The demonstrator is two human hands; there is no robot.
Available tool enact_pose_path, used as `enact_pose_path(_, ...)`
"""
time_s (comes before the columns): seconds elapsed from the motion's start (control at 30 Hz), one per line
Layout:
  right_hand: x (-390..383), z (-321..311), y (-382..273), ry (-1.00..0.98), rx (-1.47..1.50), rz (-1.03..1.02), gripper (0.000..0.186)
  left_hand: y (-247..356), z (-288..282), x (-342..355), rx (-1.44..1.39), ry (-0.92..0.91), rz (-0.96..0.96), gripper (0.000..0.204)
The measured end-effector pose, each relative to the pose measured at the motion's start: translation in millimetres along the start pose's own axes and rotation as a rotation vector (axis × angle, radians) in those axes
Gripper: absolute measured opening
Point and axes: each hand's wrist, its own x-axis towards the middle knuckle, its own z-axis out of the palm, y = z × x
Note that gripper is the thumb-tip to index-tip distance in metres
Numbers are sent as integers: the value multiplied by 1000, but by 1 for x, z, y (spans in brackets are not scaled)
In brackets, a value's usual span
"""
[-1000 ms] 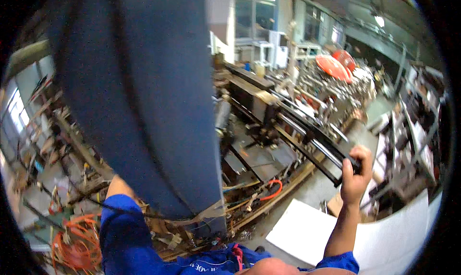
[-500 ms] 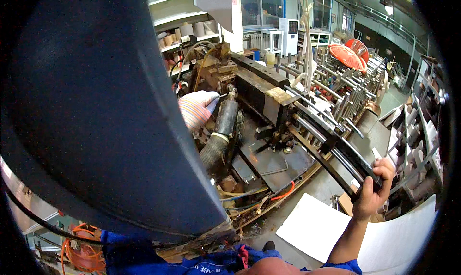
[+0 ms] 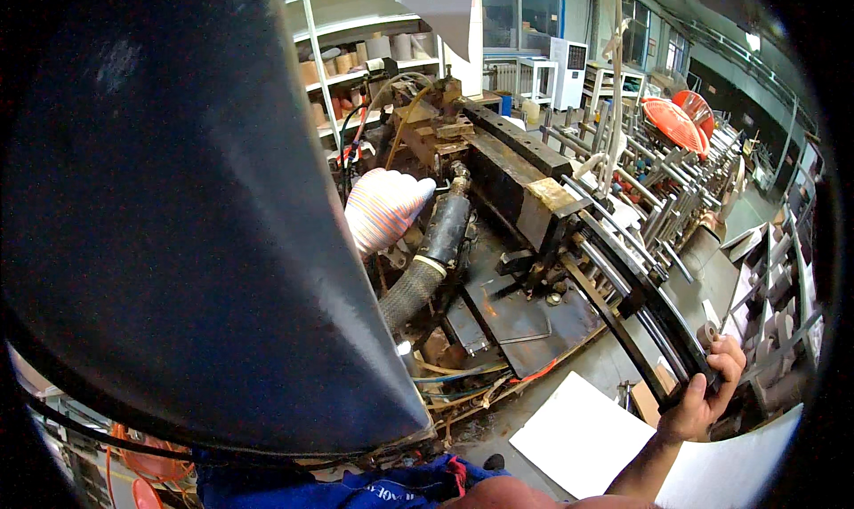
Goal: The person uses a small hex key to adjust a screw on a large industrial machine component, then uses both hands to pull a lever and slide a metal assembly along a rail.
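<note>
My left hand (image 3: 388, 208), in a white glove with coloured stripes, is closed beside the metal fitting (image 3: 459, 178) at the top of a thick hose. A small metal tip shows at its fingers; what it grips is hidden. The hose's black sleeve (image 3: 445, 229) and braided grey hose (image 3: 414, 288) run down beside the glove. On the right, my bare right hand (image 3: 707, 393) is closed round the outer end of a long black frame bar (image 3: 680, 336). Bright metal rods (image 3: 654, 336) run along that bar to the dark machine block (image 3: 520, 189).
A large dark curved panel (image 3: 178, 224) fills the left side. Cables (image 3: 471, 380) lie along the machine's lower edge, above white sheets (image 3: 583, 433). Orange fan guards (image 3: 676, 125) stand among metal rods at the back right. Shelves (image 3: 320, 38) with rolls stand behind.
The view has shifted, so the machine and both hands sit further right and lower. My left glove has turned, its back now more to view. My right hand still grips the frame's end.
</note>
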Motion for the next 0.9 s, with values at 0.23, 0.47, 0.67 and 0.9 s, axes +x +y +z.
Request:
enact_pose_path(0.23, 0, 3, -1, 0, 21, 3, 34, -3, 1, 1, -40, 25, 9, 28)
enact_pose_path(0.47, 0, 2, -6, 11, 30, 18, 34, 5, -13, 18, 42, -68, -38, 16)
enact_pose_path(0.67, 0, 3, -4, -5, 11, 13, 34, -4, -22, 18, 22, -94, 3, 18)
enact_pose_path(0.9, 1, 1, -3, 2, 15, 5, 35, -7, -21, 24, 9, -69, 35, 19)
